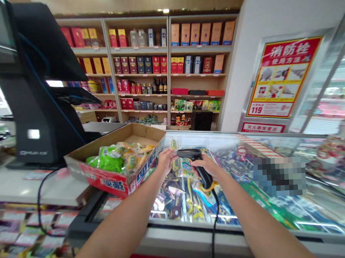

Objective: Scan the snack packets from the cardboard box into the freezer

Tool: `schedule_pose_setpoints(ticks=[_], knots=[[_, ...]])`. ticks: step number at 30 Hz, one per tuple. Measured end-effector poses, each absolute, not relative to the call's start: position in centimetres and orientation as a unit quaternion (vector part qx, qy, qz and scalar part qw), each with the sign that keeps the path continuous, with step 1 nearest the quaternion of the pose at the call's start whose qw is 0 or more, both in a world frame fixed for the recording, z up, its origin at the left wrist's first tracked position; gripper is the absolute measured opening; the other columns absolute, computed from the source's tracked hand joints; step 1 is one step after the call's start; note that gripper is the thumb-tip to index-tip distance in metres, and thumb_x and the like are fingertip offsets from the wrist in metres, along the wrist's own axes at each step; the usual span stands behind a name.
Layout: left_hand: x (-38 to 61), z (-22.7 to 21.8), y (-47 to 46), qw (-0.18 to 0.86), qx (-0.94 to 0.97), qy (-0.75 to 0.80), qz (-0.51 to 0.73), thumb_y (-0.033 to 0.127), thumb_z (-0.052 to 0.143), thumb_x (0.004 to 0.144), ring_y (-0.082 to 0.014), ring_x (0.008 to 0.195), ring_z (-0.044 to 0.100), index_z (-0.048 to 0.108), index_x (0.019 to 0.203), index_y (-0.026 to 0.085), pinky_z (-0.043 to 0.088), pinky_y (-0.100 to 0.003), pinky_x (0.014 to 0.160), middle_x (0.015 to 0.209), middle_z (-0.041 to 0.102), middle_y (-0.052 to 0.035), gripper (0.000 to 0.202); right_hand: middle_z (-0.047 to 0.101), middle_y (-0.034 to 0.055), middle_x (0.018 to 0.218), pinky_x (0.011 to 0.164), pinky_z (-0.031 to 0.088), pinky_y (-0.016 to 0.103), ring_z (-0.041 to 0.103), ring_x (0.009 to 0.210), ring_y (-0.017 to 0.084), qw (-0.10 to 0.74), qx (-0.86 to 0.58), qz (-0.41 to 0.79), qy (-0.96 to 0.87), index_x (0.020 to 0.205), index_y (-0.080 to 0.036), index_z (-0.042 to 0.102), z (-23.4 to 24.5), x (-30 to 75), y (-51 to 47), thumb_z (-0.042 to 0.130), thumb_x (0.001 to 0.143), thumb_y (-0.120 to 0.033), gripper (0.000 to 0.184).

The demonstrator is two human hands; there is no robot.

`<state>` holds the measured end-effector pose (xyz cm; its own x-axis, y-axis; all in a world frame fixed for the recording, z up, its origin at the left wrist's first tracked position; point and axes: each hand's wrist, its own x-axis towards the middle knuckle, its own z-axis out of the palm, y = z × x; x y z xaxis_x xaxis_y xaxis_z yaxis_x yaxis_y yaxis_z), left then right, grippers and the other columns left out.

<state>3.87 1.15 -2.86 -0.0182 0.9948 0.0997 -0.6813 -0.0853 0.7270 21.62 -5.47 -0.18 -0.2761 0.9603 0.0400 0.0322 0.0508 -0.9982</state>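
My right hand (207, 166) is wrapped round the handle of a black barcode scanner (191, 155) with a yellow collar and a black cable running down toward me. The scanner's head points left at a small yellow-green snack packet (173, 145) that my left hand (165, 160) pinches by its lower part. Both hands are held above the glass lid of a chest freezer (250, 171). Just left of my left hand stands an open cardboard box (117, 180) with several green and yellow snack packets (119, 157) inside.
A black point-of-sale terminal (40, 93) stands on the white counter (25, 186) at left. Wooden shelves (157, 68) of boxed goods and bottles line the back wall. A red fire-hydrant poster (282, 77) hangs at right. A glass-door cooler (332, 93) is at far right.
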Motion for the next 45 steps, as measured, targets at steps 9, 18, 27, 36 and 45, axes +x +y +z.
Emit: schedule_pose_setpoints(ticks=[9, 18, 27, 36, 45], knots=[[1.4, 3.5, 0.1, 0.517, 0.169, 0.189, 0.818, 0.008, 0.056, 0.078, -0.0155, 0.073, 0.071, 0.054, 0.072, 0.016, 0.055, -0.033, 0.083, 0.067, 0.068, -0.0030, 0.010, 0.061, 0.0017, 0.051, 0.039, 0.043, 0.025, 0.053, 0.039, 0.013, 0.439, -0.377, 0.535, -0.615, 0.065, -0.015, 0.062, 4.5, 17.3, -5.0, 0.067, 0.060, -0.028, 0.015], [-4.9, 8.6, -2.1, 0.451, 0.035, 0.220, 0.864, 0.032, 0.049, 0.093, -0.0196, 0.133, 0.049, 0.054, 0.117, 0.023, 0.043, -0.034, 0.106, 0.132, 0.057, -0.0131, 0.026, 0.060, 0.0027, 0.050, 0.037, 0.043, 0.026, 0.052, 0.039, 0.014, 0.443, -0.348, 0.532, -0.632, 0.061, -0.015, 0.062, 7.8, 12.4, -4.8, 0.066, 0.058, -0.027, 0.013], [0.4, 4.1, -2.1, 0.539, 0.276, 0.277, 0.746, 0.011, 0.064, 0.073, -0.0156, 0.076, 0.069, 0.061, 0.078, 0.016, 0.053, -0.033, 0.084, 0.077, 0.067, -0.0044, 0.008, 0.060, 0.0024, 0.049, 0.040, 0.043, 0.026, 0.052, 0.039, 0.014, 0.463, -0.373, 0.526, -0.608, 0.062, -0.014, 0.063, 5.7, 15.9, -5.3, 0.067, 0.061, -0.029, 0.016], [5.0, -2.0, -0.9, 0.419, 0.761, 0.301, 0.395, 0.009, 0.080, 0.051, -0.0166, 0.056, 0.057, 0.066, 0.054, 0.018, 0.044, -0.026, 0.060, 0.056, 0.064, -0.0017, 0.017, 0.060, 0.0019, 0.050, 0.036, 0.041, 0.025, 0.050, 0.037, 0.013, 0.550, -0.423, 0.520, -0.499, 0.066, -0.016, 0.061, 2.0, 22.3, -4.2, 0.068, 0.059, -0.027, 0.014], [2.1, -2.8, -0.2, 0.423, 0.741, 0.372, 0.365, 0.007, 0.080, 0.050, -0.0103, 0.044, 0.043, 0.052, 0.050, 0.019, 0.038, -0.025, 0.054, 0.046, 0.047, 0.0070, 0.030, 0.059, 0.0011, 0.050, 0.039, 0.042, 0.025, 0.051, 0.038, 0.012, 0.523, -0.434, 0.532, -0.506, 0.066, -0.015, 0.061, 0.8, 22.9, -5.3, 0.067, 0.060, -0.027, 0.015]])
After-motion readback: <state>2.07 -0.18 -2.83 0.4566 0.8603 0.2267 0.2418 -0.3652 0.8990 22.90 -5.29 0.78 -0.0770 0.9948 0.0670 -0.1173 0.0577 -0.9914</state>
